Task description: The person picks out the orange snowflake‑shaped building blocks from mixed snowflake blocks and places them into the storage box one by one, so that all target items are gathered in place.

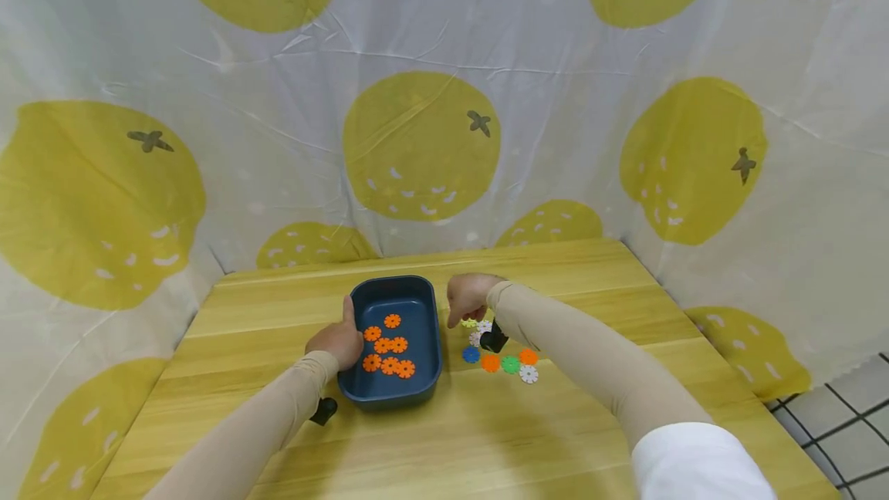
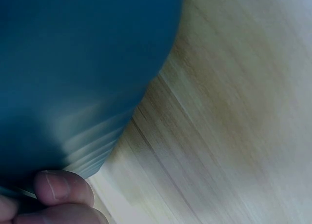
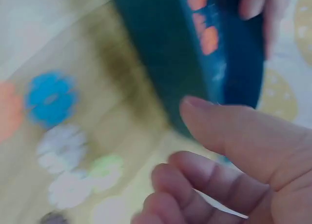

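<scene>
A dark blue tray (image 1: 393, 282) sits mid-table with several orange gear-shaped discs (image 1: 387, 353) inside. My left hand (image 1: 338, 339) grips its left rim, thumb over the edge; the fingers (image 2: 63, 190) press the tray's outer wall (image 2: 73, 63). To the right of the tray my right hand (image 1: 464, 305) hovers with loosely curled fingers and holds nothing. Below it loose discs lie on the wood: blue (image 1: 471, 354), orange (image 1: 490, 363), green (image 1: 510, 364), white (image 1: 529, 373). The right wrist view, blurred, shows my right hand (image 3: 185, 136) beside the tray wall (image 3: 165, 53) and a blue disc (image 3: 50, 98).
The wooden table (image 1: 486, 438) is fenced on three sides by a white curtain with yellow fruit prints (image 1: 420, 145). Black wrist cameras (image 1: 495, 340) hang under both forearms. Tiled floor (image 1: 843, 423) shows past the table's right edge.
</scene>
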A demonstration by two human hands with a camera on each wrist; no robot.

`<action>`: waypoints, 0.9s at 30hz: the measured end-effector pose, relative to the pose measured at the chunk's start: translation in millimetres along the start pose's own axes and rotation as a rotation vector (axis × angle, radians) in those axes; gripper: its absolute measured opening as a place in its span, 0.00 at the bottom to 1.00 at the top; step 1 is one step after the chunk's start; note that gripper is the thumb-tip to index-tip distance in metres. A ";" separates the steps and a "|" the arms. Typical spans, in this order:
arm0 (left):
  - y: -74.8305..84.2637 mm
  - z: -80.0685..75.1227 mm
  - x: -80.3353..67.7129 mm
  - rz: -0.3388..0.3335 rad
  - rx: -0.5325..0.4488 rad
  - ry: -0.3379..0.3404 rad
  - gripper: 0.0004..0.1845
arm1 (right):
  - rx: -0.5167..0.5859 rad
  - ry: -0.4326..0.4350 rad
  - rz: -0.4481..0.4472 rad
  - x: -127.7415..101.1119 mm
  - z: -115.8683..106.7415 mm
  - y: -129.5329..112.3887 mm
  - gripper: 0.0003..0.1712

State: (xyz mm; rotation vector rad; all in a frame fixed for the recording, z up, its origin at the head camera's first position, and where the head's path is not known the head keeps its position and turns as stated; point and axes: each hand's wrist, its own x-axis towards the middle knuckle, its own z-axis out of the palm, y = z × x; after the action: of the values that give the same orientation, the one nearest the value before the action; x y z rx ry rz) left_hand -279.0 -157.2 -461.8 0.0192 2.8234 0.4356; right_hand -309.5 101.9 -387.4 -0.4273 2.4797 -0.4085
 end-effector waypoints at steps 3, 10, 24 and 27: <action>-0.2 -1.1 0.6 0.000 -0.001 0.001 0.43 | -0.113 -0.069 0.090 -5.8 5.4 18.3 0.28; -0.4 -0.2 1.5 0.010 -0.007 0.007 0.43 | -0.207 -0.201 0.140 -13.0 25.8 42.4 0.27; 1.3 1.3 1.2 0.001 0.012 0.015 0.42 | -0.158 -0.097 0.190 -14.4 43.8 47.7 0.16; 1.4 1.4 0.3 0.003 0.014 0.021 0.42 | -0.143 -0.103 0.186 -13.9 43.8 48.1 0.14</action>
State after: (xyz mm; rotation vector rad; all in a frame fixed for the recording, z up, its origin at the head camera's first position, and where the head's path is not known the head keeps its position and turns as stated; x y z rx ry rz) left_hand -279.0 -155.4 -462.8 0.0217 2.8477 0.4184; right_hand -282.8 142.2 -433.0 -0.2639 2.4295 -0.1313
